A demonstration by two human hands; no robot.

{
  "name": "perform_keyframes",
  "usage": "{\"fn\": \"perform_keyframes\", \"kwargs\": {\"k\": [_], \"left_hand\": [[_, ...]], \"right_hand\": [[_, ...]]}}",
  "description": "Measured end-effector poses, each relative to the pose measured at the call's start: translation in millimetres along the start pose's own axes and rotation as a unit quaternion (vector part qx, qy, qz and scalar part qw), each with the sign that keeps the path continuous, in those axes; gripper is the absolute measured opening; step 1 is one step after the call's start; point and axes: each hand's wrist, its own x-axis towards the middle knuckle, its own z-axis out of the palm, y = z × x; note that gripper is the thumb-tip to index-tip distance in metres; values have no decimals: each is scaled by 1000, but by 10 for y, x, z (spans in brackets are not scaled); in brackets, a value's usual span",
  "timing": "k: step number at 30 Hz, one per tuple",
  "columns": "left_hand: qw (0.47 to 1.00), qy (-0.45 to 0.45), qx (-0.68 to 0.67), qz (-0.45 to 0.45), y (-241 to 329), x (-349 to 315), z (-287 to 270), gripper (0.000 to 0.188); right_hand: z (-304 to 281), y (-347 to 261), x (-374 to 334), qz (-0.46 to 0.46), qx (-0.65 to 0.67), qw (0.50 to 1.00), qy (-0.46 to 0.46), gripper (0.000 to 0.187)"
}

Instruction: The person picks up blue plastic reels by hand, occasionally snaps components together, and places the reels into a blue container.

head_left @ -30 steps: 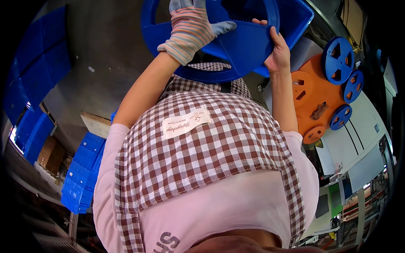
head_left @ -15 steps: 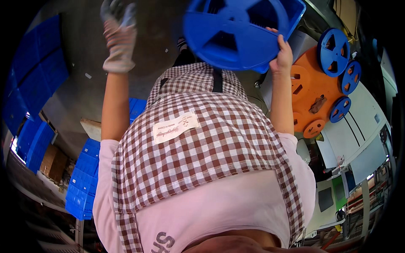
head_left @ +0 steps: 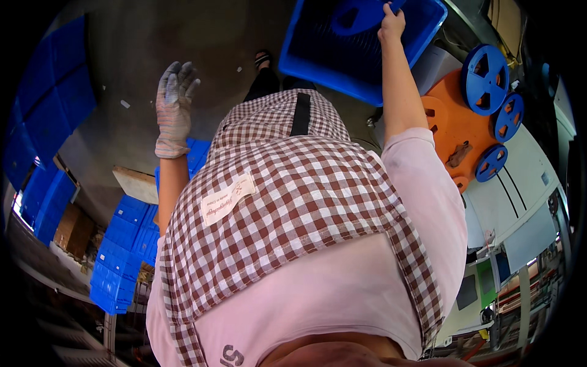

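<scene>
- Blue plastic makes up the big reel (head_left: 361, 13) at the top of the view; the right hand (head_left: 391, 17), bare, has its fingers curled over the reel's edge and holds it inside a blue crate (head_left: 342, 58).
- That crate sits tilted at the top centre, over the grey floor (head_left: 153, 43), its ribbed inner wall showing below the reel.
- The left hand (head_left: 174, 101) wears a grey knitted glove; it is raised over the floor with fingers spread loosely apart, gripping nothing and touching nothing, well apart from the crate.
- A checked brown-and-white apron (head_left: 287, 202) over a pink shirt (head_left: 428, 202) fills the middle; a small pale rectangular label (head_left: 227, 199) lies slanted on the apron's chest, and a black strap (head_left: 301, 115) runs down the part nearer the feet.
- To the right of the right forearm stands an orange round plate (head_left: 455, 131) carrying three smaller blue reels (head_left: 484, 70), one above the other along its right edge.
- Stacks of blue crates (head_left: 119, 244) stand at the lower left, with more blue panels (head_left: 43, 116) along the far left edge.
- A pale flat board (head_left: 136, 183) lies on the floor just beside the left forearm.
- One foot in a dark sandal (head_left: 263, 60) shows near the crate's left corner.
</scene>
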Motion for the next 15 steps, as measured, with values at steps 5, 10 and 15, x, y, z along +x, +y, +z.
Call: {"fn": "perform_keyframes", "kwargs": {"k": [5,10,15], "left_hand": [[999,13,29,-11,-56,-198,-31,48],[993,-26,-114,-15,-13,-190,87,55],[969,-122,-211,-43,144,-225,281,62]], "right_hand": [[216,131,-56,-22,-88,996,-25,26],[108,297,30,42,-150,986,-53,36],[625,-915,-1108,28,-105,928,-356,48]]}}
